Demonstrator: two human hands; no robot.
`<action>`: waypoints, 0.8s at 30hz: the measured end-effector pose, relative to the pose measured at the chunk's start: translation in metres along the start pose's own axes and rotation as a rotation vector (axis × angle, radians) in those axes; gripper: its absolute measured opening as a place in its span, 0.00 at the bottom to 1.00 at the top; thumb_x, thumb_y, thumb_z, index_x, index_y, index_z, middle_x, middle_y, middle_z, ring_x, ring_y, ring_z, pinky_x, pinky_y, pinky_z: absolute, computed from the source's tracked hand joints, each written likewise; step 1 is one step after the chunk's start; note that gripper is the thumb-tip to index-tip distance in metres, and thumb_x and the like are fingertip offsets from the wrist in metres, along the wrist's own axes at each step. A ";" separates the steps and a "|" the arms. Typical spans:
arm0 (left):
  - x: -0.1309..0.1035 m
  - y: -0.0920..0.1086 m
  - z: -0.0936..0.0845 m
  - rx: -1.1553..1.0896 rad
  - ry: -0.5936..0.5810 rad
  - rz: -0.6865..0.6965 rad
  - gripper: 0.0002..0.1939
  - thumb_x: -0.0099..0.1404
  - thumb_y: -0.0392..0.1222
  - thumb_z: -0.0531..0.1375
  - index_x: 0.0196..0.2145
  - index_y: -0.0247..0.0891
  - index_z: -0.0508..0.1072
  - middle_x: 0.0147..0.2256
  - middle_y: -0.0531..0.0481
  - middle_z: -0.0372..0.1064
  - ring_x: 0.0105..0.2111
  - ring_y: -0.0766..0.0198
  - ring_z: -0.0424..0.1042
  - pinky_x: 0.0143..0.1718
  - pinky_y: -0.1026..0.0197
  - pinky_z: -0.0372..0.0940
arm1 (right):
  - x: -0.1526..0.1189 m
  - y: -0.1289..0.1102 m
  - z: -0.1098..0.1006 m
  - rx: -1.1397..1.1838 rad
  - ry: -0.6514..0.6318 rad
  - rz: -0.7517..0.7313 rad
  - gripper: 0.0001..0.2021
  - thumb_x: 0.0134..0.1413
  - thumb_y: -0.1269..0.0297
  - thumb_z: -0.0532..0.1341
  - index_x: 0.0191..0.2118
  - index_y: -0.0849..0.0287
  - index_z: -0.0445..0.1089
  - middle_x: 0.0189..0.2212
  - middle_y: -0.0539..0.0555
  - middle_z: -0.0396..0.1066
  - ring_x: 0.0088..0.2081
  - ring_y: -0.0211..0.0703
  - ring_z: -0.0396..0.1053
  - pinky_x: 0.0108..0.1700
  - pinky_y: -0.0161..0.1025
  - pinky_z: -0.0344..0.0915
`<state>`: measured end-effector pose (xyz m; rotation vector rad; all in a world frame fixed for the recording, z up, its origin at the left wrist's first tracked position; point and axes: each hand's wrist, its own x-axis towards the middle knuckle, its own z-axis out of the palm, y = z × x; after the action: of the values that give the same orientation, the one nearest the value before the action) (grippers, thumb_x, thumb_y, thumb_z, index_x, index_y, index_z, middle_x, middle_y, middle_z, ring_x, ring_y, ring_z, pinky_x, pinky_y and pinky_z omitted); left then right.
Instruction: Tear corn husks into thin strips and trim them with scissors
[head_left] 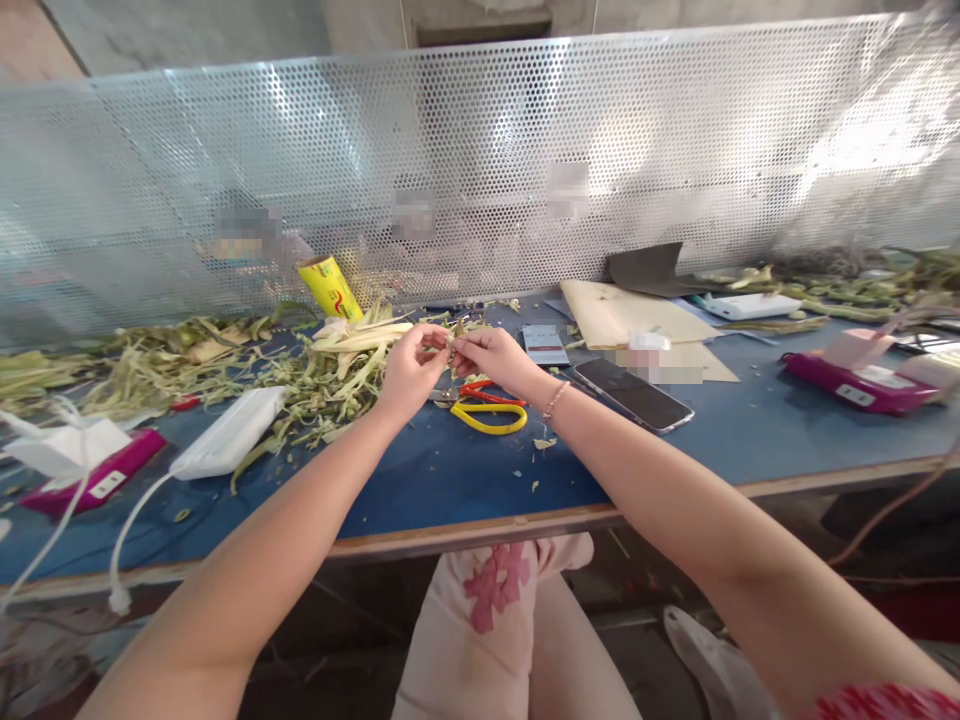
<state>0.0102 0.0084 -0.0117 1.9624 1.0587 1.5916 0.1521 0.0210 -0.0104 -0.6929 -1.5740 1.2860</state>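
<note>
My left hand [411,368] and my right hand [495,358] meet above the blue table, fingertips pinched together. Between them is a small, dry, brownish-green piece of plant [454,345], mostly covered by the fingers. Just below my right hand lies a pair of scissors [491,418] with one yellow and one red handle, the blades partly under the hands. Left of my left hand is a heap of pale green, dried stalks and leaves [337,375].
A yellow tube [330,287] leans behind the heap. Phones [634,393] and brown paper sheets [637,318] lie to the right. Purple power strips [859,383] and a white power bank [232,432] with cable rest on the table. A perforated metal screen [480,150] stands behind.
</note>
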 end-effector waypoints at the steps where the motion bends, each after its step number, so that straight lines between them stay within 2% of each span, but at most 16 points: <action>1: -0.001 0.001 0.001 0.021 0.008 0.028 0.10 0.50 0.35 0.60 0.33 0.36 0.69 0.31 0.50 0.68 0.31 0.68 0.69 0.33 0.64 0.65 | -0.001 0.000 0.001 0.027 0.005 0.008 0.11 0.46 0.60 0.62 0.20 0.61 0.67 0.18 0.47 0.67 0.21 0.29 0.65 0.29 0.30 0.66; 6: -0.004 0.000 0.005 0.115 0.049 0.115 0.11 0.50 0.35 0.60 0.33 0.37 0.67 0.33 0.50 0.66 0.32 0.68 0.68 0.35 0.63 0.66 | -0.002 0.002 0.003 0.144 0.021 0.054 0.10 0.44 0.60 0.63 0.22 0.61 0.68 0.19 0.46 0.66 0.23 0.29 0.65 0.32 0.30 0.66; 11: -0.004 -0.004 0.003 0.051 0.024 0.063 0.09 0.52 0.36 0.59 0.34 0.36 0.67 0.33 0.49 0.67 0.33 0.67 0.69 0.36 0.63 0.67 | -0.001 0.004 0.004 0.164 0.046 0.055 0.09 0.43 0.60 0.64 0.23 0.61 0.69 0.20 0.47 0.67 0.25 0.30 0.65 0.33 0.32 0.66; 14: -0.003 -0.003 -0.002 0.016 -0.033 0.052 0.10 0.53 0.36 0.58 0.36 0.36 0.69 0.34 0.48 0.69 0.35 0.66 0.69 0.36 0.63 0.67 | -0.001 0.003 0.003 0.206 0.025 0.050 0.09 0.41 0.60 0.66 0.23 0.62 0.70 0.21 0.48 0.68 0.24 0.29 0.64 0.31 0.30 0.64; 18: 0.003 0.005 -0.012 0.046 -0.130 0.126 0.10 0.54 0.41 0.60 0.34 0.37 0.74 0.35 0.47 0.69 0.36 0.64 0.69 0.35 0.62 0.67 | -0.004 -0.001 -0.001 0.307 -0.077 0.059 0.07 0.39 0.65 0.67 0.23 0.64 0.71 0.21 0.48 0.67 0.23 0.28 0.63 0.31 0.30 0.64; 22: 0.009 0.016 -0.024 0.046 -0.262 0.163 0.10 0.51 0.44 0.63 0.30 0.38 0.75 0.33 0.47 0.70 0.35 0.64 0.69 0.36 0.62 0.67 | -0.007 -0.007 -0.004 0.419 -0.186 0.181 0.02 0.45 0.74 0.63 0.25 0.66 0.71 0.21 0.49 0.68 0.24 0.28 0.65 0.32 0.29 0.66; 24: 0.011 0.021 -0.028 0.054 -0.301 0.156 0.10 0.50 0.46 0.64 0.30 0.38 0.76 0.33 0.47 0.70 0.34 0.64 0.69 0.34 0.62 0.67 | -0.009 -0.010 -0.006 0.478 -0.223 0.253 0.05 0.48 0.77 0.59 0.26 0.66 0.70 0.21 0.49 0.67 0.23 0.28 0.65 0.31 0.28 0.66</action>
<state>-0.0091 -0.0009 0.0176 2.2807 0.8541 1.2951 0.1621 0.0131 -0.0037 -0.4621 -1.2975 1.8999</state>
